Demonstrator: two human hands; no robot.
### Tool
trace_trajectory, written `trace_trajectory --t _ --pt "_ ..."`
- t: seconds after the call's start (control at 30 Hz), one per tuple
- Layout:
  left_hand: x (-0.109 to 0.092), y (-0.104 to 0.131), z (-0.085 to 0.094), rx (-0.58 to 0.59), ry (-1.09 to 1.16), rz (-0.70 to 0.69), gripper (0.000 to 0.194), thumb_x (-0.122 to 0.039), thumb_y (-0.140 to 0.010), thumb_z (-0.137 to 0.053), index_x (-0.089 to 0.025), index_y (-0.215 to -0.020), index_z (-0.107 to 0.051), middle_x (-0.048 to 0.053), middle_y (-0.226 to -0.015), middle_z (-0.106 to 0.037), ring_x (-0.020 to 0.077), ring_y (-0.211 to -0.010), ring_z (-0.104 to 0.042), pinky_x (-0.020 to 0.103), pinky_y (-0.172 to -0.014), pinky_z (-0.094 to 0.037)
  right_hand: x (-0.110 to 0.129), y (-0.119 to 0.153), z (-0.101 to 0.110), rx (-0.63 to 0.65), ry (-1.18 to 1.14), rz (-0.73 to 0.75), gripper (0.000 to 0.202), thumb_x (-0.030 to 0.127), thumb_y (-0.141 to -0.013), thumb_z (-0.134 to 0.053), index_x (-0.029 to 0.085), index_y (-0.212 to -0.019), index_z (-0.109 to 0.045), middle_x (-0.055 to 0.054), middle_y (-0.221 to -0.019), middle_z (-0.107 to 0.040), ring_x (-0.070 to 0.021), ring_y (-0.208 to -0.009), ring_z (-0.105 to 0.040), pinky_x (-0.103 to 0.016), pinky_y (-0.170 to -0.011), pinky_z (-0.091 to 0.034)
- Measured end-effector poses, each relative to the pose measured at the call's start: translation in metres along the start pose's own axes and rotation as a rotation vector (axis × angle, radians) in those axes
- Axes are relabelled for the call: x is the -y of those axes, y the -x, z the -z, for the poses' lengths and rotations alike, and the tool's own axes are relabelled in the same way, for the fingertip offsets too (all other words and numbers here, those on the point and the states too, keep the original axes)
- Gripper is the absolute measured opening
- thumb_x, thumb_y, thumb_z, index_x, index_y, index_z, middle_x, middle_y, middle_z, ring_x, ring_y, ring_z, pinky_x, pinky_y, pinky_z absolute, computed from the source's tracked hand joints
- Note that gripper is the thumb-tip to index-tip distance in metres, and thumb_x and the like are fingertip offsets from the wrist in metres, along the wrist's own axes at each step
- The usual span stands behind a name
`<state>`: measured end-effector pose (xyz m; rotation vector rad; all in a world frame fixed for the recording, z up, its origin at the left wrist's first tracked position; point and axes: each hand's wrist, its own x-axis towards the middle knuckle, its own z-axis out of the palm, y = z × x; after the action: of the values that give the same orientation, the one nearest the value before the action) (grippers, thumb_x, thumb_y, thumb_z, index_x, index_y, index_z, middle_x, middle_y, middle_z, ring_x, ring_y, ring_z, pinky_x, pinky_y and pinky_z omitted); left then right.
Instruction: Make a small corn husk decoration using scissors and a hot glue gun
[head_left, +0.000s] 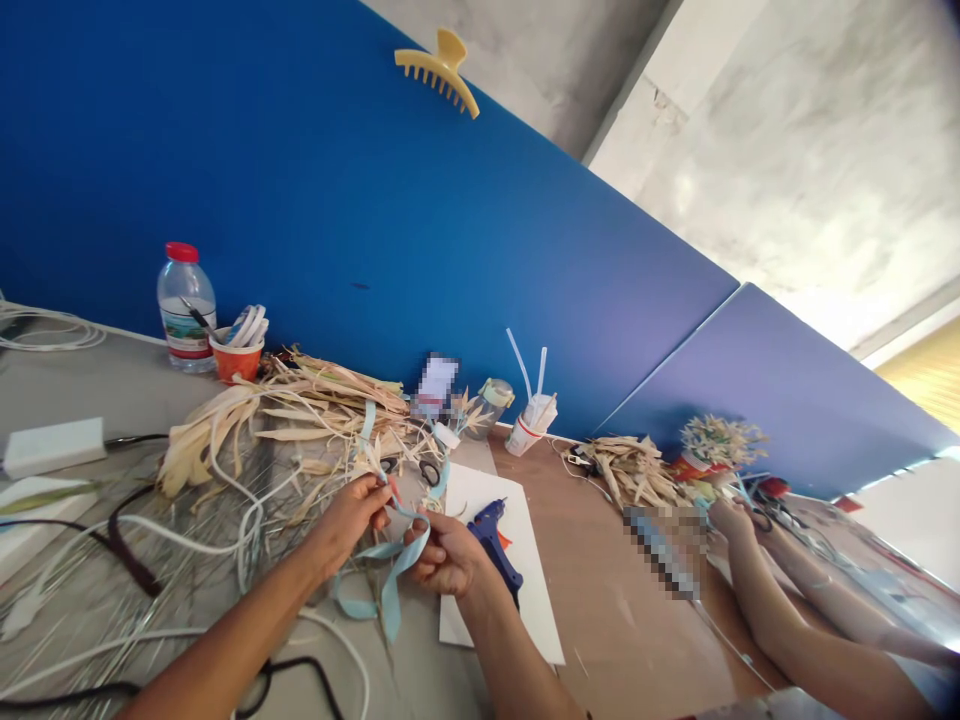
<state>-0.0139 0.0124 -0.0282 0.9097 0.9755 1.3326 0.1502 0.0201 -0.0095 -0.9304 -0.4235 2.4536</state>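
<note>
A light blue ribbon (pixel 391 598) hangs in loose loops between my two hands over the table. My left hand (pixel 351 522) is closed, its fingertips pinching the ribbon near a thin pale strip. To its right, my right hand (pixel 448 558) grips another part of the same ribbon with curled fingers. Close by my right wrist, a blue glue gun (pixel 496 548) lies on a white sheet (pixel 466 492). Dark-handled scissors (pixel 430 473) rest just beyond my hands, among pale dried husk pieces (pixel 330 385). Whatever the fingers cover is hidden.
White cables (pixel 247 545) and thin wires spread over the left side. Along the blue partition (pixel 300 180) stand a bottle (pixel 187 310), an orange cup (pixel 237 362), a jar (pixel 491 405) and a cup with straws (pixel 531 425). At right, another person's hands (pixel 731 522) work near dried husks (pixel 630 470).
</note>
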Motion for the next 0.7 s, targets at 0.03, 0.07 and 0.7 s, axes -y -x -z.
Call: trace_trajectory --t 0.03,0.07,0.7 --pt "0.0 0.0 0.001 0.011 0.002 0.012 0.027 -0.04 -0.069 -0.067 -0.015 -0.077 -0.061 -0.003 -0.066 -0.057 0.005 -0.043 -0.042 0.02 -0.045 -0.033 0.0 0.0 -0.001 -0.018 0.01 0.005 0.031 0.029 -0.088 -0.046 0.014 -0.061 -0.046 0.005 -0.044 -0.047 -0.0005 -0.031 -0.012 -0.015 -0.034 -0.016" --pt "0.0 0.0 0.001 0.014 -0.002 0.023 0.027 -0.04 -0.068 -0.068 -0.014 -0.076 -0.062 -0.003 -0.066 -0.057 0.0047 -0.043 -0.042 0.019 -0.045 -0.032 -0.001 0.0 -0.002 -0.047 0.027 0.016 0.03 0.029 -0.088 -0.047 0.014 -0.061 -0.047 0.005 -0.044 -0.047 -0.0005 -0.031 -0.013 -0.015 -0.035 -0.016" --pt "-0.004 0.0 -0.006 -0.096 -0.175 -0.007 0.022 -0.038 -0.065 -0.064 -0.016 -0.066 -0.06 -0.006 -0.044 -0.05 0.0069 -0.032 -0.038 0.021 -0.037 -0.031 -0.022 0.031 -0.025 -0.662 1.33 0.888 0.033 0.032 -0.068 -0.067 0.014 -0.096 -0.062 -0.011 -0.097 -0.062 -0.0217 -0.086 -0.058 -0.031 -0.075 -0.044"
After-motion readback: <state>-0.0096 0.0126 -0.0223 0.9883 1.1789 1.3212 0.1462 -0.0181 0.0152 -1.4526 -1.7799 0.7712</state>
